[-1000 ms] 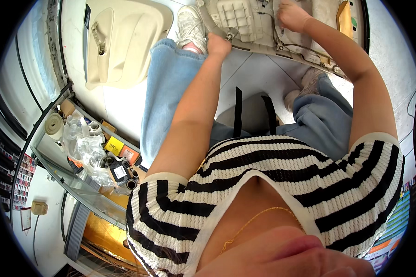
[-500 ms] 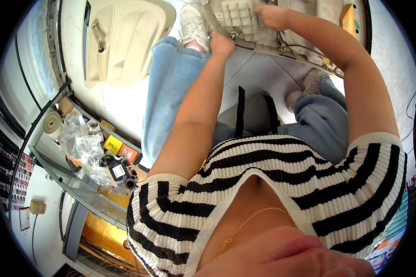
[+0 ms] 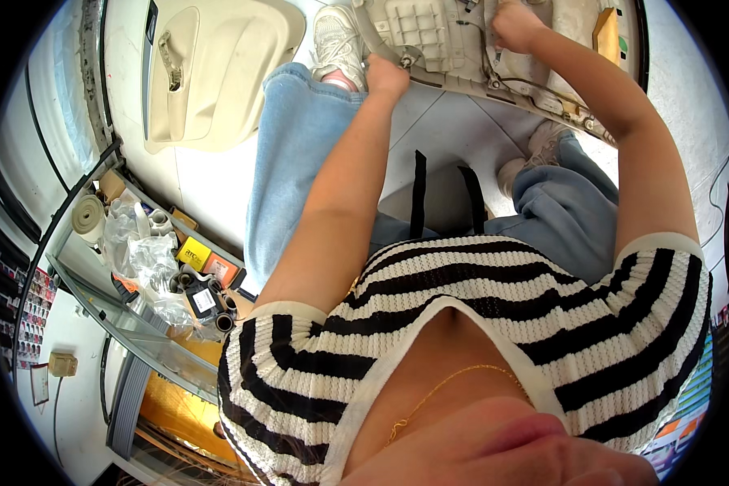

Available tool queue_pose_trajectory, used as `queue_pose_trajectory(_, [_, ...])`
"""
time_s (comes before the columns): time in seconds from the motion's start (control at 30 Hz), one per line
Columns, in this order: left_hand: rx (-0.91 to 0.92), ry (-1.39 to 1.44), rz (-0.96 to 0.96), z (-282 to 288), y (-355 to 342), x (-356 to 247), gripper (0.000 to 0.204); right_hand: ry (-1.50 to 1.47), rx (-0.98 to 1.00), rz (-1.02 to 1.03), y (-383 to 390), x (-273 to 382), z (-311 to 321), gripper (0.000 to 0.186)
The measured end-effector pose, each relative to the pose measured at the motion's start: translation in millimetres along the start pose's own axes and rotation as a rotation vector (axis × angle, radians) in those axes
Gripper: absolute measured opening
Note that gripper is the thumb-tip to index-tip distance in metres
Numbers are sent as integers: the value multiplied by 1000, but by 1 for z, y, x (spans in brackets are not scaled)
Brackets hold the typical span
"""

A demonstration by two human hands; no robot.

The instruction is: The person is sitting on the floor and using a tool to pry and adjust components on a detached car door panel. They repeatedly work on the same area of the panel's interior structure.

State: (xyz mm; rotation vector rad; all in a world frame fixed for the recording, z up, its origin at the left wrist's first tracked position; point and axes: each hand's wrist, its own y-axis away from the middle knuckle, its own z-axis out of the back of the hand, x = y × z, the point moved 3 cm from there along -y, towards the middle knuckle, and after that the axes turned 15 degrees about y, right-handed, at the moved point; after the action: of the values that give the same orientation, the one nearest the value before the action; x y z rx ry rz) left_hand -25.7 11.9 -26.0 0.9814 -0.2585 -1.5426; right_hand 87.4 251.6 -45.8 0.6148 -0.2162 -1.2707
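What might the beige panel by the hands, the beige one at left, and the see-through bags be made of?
Handled panel: probably hard moulded plastic, dull and stained-looking, judging by its ribbed grid. Left panel: likely smooth plastic too, satin, with soft shading on moulded curves; a thin covering can't be ruled out. Clear bags: apparently thin plastic film, given the shiny crinkles.

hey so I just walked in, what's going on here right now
A person in a black-and-white striped top has both bare hands at a beige panel, its ribbed side in view. The left hand is at the panel's near left corner; the right hand is farther right, over the panel's surface. Whether its fingers hold anything is too small to tell. A second molded panel is off to the left, with neither hand on it.
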Motion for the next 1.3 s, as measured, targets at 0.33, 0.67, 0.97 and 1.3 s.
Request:
queue_pose_trajectory(0.33, [-1,48,-12,-4,-7,9,51,-395,45,-332,41,-11,-6,34])
queue_pose_trajectory(0.67, [-9,28,-14,-5,-10,11,52,62,-499,121,2,5,-7,17])
queue_pose_trajectory(0.97, [-10,40,6,3,-3,7,53,344,-470,440,-49,41,4,17])
queue_pose_trajectory(1.3, [4,20,-20,-2,-5,5,50,7,-49,96,-25,7,-8,19])
